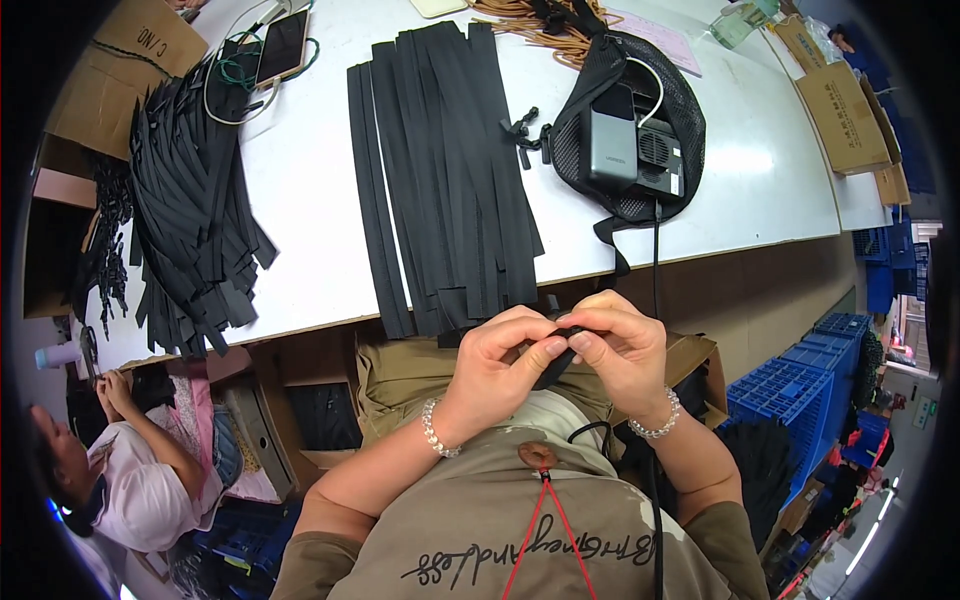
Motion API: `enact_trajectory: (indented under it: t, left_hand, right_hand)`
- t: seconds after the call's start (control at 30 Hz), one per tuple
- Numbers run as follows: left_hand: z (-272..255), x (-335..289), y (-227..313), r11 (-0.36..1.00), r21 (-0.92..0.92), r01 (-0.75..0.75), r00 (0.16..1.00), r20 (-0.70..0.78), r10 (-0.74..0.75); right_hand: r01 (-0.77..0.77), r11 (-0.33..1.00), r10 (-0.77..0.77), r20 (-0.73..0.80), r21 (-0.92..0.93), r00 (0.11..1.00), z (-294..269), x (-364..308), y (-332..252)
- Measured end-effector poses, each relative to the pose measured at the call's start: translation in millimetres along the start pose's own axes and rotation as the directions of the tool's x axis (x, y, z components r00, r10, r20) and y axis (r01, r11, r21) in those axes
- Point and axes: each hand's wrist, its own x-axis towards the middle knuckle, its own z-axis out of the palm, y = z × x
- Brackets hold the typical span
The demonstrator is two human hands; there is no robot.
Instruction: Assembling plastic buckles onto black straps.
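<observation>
In front of my chest, just off the table's near edge, both hands pinch a black strap (pixel 553 372). My left hand (pixel 505 360) grips it between thumb and forefinger. Close against it, my right hand (pixel 625 350) pinches the same piece with thumb and fingertips. Part of the strap hangs below the fingers; the rest is hidden by them. Beyond my hands, a stack of flat black straps (pixel 440 180) lies lengthwise on the white table (pixel 300 200), with its near ends at the edge. Small black cord pieces (pixel 523 130) lie to its right.
A black mesh bag (pixel 690 130) holds a power bank (pixel 612 140) and a small device, with a cable running toward me. Another strap pile (pixel 195 210) and a phone (pixel 283 47) lie left. A co-worker (pixel 150 470) sits at lower left. Blue crates (pixel 790 390) stand right.
</observation>
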Motion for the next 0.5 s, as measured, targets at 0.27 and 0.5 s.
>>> enact_trajectory:
  t: [0.27,0.5]
  left_hand:
    - [-1.5,1.1,-2.0,0.949,0.221,-0.226,0.972,-0.012,0.234]
    - [-4.3,3.9,-4.0,0.873,0.335,-0.355,0.930,0.026,0.368]
  right_hand:
    - [-0.081,0.963,0.087,-0.014,0.256,0.996,4.1,-4.0,13.8]
    - [0.002,0.998,-0.002,-0.005,0.064,1.000,3.4,-3.5,9.4]
